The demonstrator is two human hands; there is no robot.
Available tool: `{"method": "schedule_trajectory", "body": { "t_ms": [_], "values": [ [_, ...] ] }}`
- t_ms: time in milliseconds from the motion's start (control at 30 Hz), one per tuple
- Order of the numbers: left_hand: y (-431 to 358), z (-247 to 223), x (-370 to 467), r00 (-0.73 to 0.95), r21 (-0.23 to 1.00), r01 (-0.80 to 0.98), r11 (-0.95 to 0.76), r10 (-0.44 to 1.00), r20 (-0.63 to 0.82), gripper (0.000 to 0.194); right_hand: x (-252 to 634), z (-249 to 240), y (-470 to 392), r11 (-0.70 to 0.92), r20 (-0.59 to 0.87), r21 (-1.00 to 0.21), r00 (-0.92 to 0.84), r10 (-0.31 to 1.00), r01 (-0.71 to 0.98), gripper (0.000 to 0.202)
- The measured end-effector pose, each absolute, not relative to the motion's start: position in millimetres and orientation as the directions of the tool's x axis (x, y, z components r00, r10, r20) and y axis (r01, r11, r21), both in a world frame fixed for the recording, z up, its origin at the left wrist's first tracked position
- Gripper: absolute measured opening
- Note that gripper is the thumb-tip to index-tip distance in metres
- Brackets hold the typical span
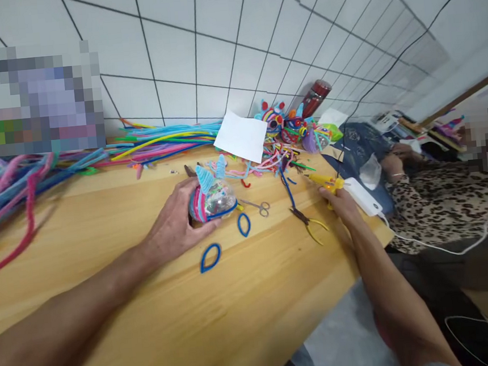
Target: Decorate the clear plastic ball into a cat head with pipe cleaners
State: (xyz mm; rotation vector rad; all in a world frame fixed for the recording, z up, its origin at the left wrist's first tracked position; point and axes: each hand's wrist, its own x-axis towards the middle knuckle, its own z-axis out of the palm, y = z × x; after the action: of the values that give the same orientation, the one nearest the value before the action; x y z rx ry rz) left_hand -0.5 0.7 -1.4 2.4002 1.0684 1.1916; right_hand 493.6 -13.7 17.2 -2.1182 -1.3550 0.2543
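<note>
My left hand [178, 217] is wrapped round a clear round craft piece [221, 199] with pink and blue pipe cleaner bands and light blue pointed ears. In my right hand [343, 204] is a yellow glue gun [327, 182], its nozzle pointing left over the table. Two blue pipe cleaner loops, one nearer the craft piece [244, 225] and one lower left [210, 257], lie on the wood. Small scissors [258, 206] rest right of the craft piece. Pliers with yellow handles [309, 223] lie beside a blue pipe cleaner [288, 187].
Pipe cleaner bundles [167, 141] line the wall side. White paper [241, 136], decorated craft pieces [285, 123] and a red bottle [316, 96] stand at the back. A white power strip [362, 196] lies at the right edge. A person in leopard print [434, 203] sits beyond.
</note>
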Motion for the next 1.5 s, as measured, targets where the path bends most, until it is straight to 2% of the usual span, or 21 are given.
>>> {"method": "schedule_trajectory", "body": {
  "t_ms": [133,233,300,333,433,533,633,800,933,1100,1233,1367,1500],
  "values": [
    [1.0,-3.1,-0.3,0.379,0.509,0.504,-0.697,0.709,0.595,0.086,494.1,21.8,-24.4,-0.304,0.188,-0.589,0.493,0.850,0.749,0.068],
    [2.2,-4.2,-0.1,0.388,0.513,0.487,-0.707,0.701,0.599,0.087,482.5,29.4,-49.2,-0.262,0.359,-0.569,0.522,0.773,0.780,0.069],
    [3.4,-4.9,-0.2,0.389,0.511,0.470,-0.720,0.689,0.612,0.086,462.1,36.0,-71.0,-0.150,0.508,-0.536,0.459,0.728,0.831,0.059],
    [4.0,-5.3,-0.2,0.388,0.510,0.461,-0.727,0.681,0.621,0.086,447.4,39.7,-81.7,-0.079,0.493,-0.530,0.382,0.782,0.845,0.049],
    [5.9,-6.8,-0.4,0.384,0.511,0.440,-0.738,0.669,0.636,0.087,391.4,52.0,-105.5,0.147,0.328,-0.526,0.041,0.944,0.838,0.020],
    [7.7,-8.9,-0.3,0.384,0.538,0.425,-0.728,0.683,0.621,0.090,336.1,60.8,-110.5,0.389,0.270,-0.521,-0.286,0.919,0.760,0.009],
    [9.7,-11.5,0.2,0.380,0.576,0.388,-0.720,0.694,0.612,0.091,301.3,60.2,-97.2,0.553,0.284,-0.450,-0.475,0.833,0.701,0.010],
    [11.2,-13.5,2.4,0.341,0.635,0.340,-0.693,0.721,0.604,0.087,275.4,49.2,-66.2,0.660,0.296,-0.284,-0.591,0.750,0.696,0.015],
    [12.0,-11.9,3.9,0.345,0.630,0.333,-0.701,0.713,0.610,0.088,246.5,42.6,-68.2,0.696,0.257,-0.249,-0.647,0.718,0.674,0.017],
    [14.4,-12.6,3.7,0.373,0.597,0.353,-0.721,0.693,0.616,0.090,216.9,30.5,-80.7,0.669,0.169,-0.221,-0.648,0.742,0.709,0.020],
    [14.3,-13.0,4.5,0.368,0.602,0.361,-0.712,0.702,0.610,0.089,215.3,24.3,-83.0,0.622,0.149,-0.307,-0.609,0.779,0.720,0.003],
    [12.9,-11.1,5.9,0.368,0.622,0.340,-0.705,0.709,0.602,0.090,223.7,39.6,-86.0,0.513,0.102,-0.522,-0.547,0.831,0.681,0.012],
    [11.9,-8.9,6.8,0.354,0.666,0.329,-0.670,0.741,0.571,0.089,237.8,75.5,-81.8,0.345,0.135,-0.731,-0.370,0.919,0.589,0.017]
  ]
}}
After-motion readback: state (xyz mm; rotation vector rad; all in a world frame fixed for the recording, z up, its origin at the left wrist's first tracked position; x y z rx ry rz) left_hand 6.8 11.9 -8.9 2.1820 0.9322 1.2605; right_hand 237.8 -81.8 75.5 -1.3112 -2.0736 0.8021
